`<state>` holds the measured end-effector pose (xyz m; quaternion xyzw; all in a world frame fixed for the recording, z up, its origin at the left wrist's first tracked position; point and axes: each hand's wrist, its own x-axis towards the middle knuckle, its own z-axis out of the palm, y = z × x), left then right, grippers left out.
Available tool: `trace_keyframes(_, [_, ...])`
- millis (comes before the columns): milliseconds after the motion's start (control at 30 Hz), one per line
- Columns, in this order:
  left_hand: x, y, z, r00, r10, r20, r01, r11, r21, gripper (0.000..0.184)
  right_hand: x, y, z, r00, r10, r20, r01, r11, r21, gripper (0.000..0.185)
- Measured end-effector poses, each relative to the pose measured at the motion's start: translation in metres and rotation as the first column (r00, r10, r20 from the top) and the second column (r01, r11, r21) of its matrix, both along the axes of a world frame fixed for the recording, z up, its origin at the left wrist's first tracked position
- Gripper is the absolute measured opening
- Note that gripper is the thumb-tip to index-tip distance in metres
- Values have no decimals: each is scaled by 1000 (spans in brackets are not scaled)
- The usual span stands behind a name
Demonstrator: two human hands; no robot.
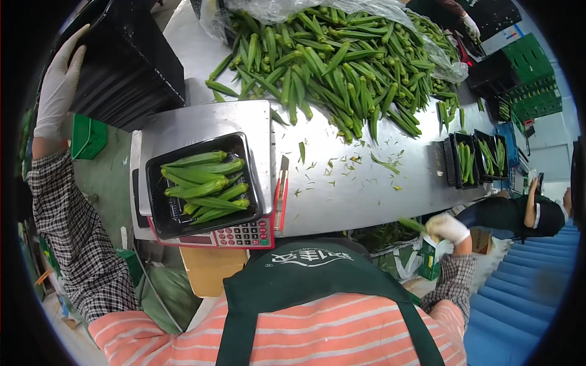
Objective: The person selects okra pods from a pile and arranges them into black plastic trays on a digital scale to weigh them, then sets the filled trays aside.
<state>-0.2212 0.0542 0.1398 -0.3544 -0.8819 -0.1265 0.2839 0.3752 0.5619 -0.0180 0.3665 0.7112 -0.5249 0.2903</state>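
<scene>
My left hand point(59, 91), in a white glove, lies with fingers stretched out against a large ribbed black plastic container point(131, 73); its fingertips reach the upper edge. My right hand point(448, 229), also gloved, is closed on an okra pod point(412, 224) past the table's front edge. A black tray point(155, 213) with several okra pods point(204, 183) sits slightly tilted on the steel plate of a scale point(247, 235) with a red keypad. Beside the scale lies a box cutter point(281, 195) with a red handle.
A big heap of okra point(342, 67) spills from clear plastic film point(274, 12) on the steel table point(342, 207). Okra-filled black trays point(467, 161) stand at the right edge. Cut scraps lie mid-table. Other people work at the right; green crates point(531, 79) stand behind.
</scene>
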Motion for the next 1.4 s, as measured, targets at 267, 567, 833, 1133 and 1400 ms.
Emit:
trace_keyframes(267, [5, 2, 8, 998, -7, 61, 8, 1000, -11, 39, -38, 5, -51, 977, 185, -105, -49, 675, 736, 23])
trace_keyframes(567, [58, -9, 19, 998, -53, -38, 57, 992, 111, 42, -354, -117, -70, 858, 365, -362, -28, 736, 677, 44])
trace_keyframes(833, [77, -56, 15, 1000, -24, 6, 23, 995, 97, 38, -363, -91, -99, 875, -330, -355, 195, 910, -367, 29])
trace_keyframes(1133, [56, -15, 2, 994, -14, -107, 27, 992, 123, 38, -295, -113, -28, 839, -290, -461, -155, 684, -713, 32])
trace_keyframes(1400, [48, -9, -1, 998, 46, -48, -39, 989, 142, 40, -179, -50, -2, 846, 282, -453, -301, 953, 31, 29])
